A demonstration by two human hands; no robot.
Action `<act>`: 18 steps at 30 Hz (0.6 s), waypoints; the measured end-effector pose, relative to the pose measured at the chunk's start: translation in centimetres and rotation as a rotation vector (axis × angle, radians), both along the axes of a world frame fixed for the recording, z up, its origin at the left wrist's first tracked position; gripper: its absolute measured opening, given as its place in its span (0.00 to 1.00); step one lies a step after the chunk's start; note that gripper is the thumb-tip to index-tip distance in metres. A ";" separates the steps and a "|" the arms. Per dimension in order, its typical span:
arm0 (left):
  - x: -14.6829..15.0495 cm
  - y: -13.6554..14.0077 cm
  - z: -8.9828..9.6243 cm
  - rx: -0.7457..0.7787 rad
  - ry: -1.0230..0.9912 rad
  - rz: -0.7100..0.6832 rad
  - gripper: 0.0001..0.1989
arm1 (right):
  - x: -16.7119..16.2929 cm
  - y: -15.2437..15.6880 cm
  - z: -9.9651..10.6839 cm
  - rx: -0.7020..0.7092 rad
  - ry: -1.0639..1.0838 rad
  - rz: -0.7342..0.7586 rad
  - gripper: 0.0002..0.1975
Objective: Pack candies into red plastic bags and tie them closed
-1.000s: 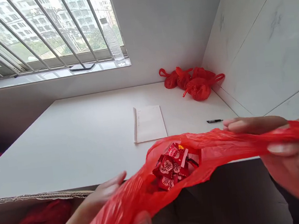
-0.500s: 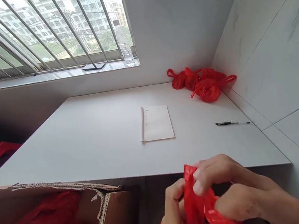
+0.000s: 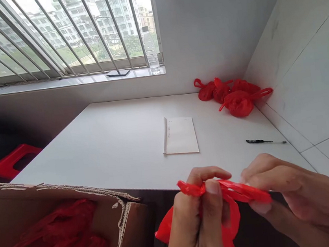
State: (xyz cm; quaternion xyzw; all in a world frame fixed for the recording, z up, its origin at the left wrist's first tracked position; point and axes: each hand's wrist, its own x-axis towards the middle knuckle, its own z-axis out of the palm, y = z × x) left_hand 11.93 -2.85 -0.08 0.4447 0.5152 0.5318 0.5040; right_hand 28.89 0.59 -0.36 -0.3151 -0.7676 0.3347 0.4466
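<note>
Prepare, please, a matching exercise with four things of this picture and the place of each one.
1. Single red bag
2. Cluster of red bags
3. Clear bottle
4. Cardboard box

A. On the windowsill
B. At the picture's lower left
C. Between left hand and right hand
D. At the table's far right corner

Pairs: 1-C, 2-D, 3-A, 4-B

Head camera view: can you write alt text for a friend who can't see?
The left hand pinches the gathered top of a red bag while the right hand grips a strip of it. On the white table beyond are paper, a pen and bulging red bags; an open cardboard box sits lower left.
</note>
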 end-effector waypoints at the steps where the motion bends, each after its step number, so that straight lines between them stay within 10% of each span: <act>1: -0.1 0.6 0.5 0.031 -0.017 0.015 0.15 | -0.1 0.0 0.3 0.028 0.036 -0.027 0.11; 10: -1.8 5.0 2.1 0.258 0.163 -0.335 0.09 | 0.6 1.9 -0.6 0.046 -0.012 -0.059 0.06; 18: -2.1 7.1 -0.5 0.417 0.568 -0.253 0.18 | -0.9 7.7 -3.9 -0.209 0.009 0.044 0.16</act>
